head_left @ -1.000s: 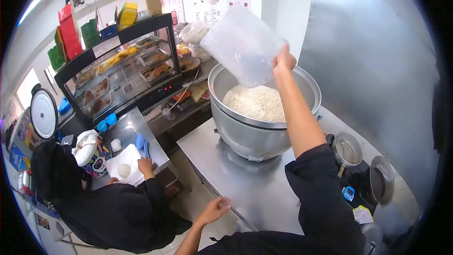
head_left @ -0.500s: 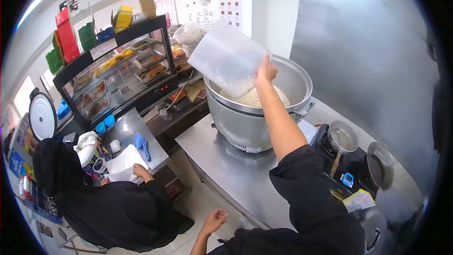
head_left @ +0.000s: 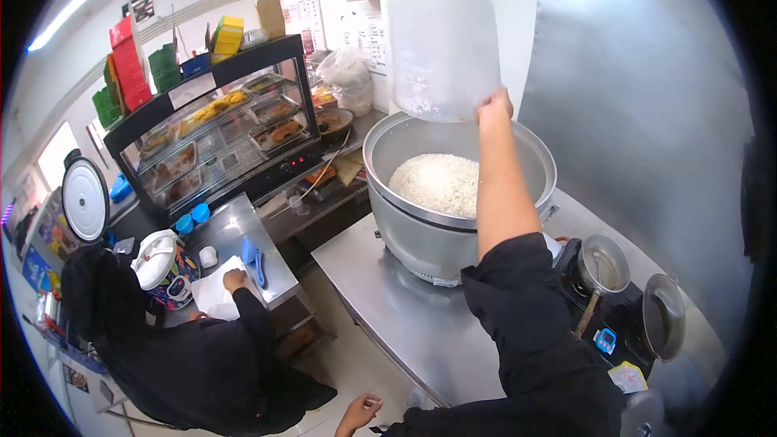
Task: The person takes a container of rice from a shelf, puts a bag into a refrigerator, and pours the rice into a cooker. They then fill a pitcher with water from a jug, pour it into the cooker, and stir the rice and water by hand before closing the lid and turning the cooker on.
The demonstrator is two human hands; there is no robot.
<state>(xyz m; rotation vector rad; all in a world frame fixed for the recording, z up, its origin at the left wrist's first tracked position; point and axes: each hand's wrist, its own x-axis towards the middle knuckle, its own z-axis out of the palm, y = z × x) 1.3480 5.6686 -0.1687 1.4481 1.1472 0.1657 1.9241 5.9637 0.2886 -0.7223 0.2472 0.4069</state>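
Observation:
My right hand [head_left: 495, 105] is closed on the lower right edge of a translucent plastic container [head_left: 445, 53]. White grains cling inside the container's lower part. It is held above the back of a large metal rice cooker pot [head_left: 421, 243], with its bottom edge near the rim. Inside the pot, a mound of white rice [head_left: 433, 182] shows, partly hidden by my forearm. My left hand [head_left: 362, 413] hangs low beside the steel table, fingers loosely bent and nothing seen in them.
On my left, a co-worker in black [head_left: 194, 364] handles white paper [head_left: 214, 291] on a steel counter. A glass food warmer [head_left: 218, 129] stands behind. Right of the cooker are two pans [head_left: 603, 263] on a black stove and a blue timer [head_left: 605, 341].
My right hand has lifted the container up and to the right, turning it more upright. More rice shows in the pot. The view has shifted slightly; my left hand sits lower in it.

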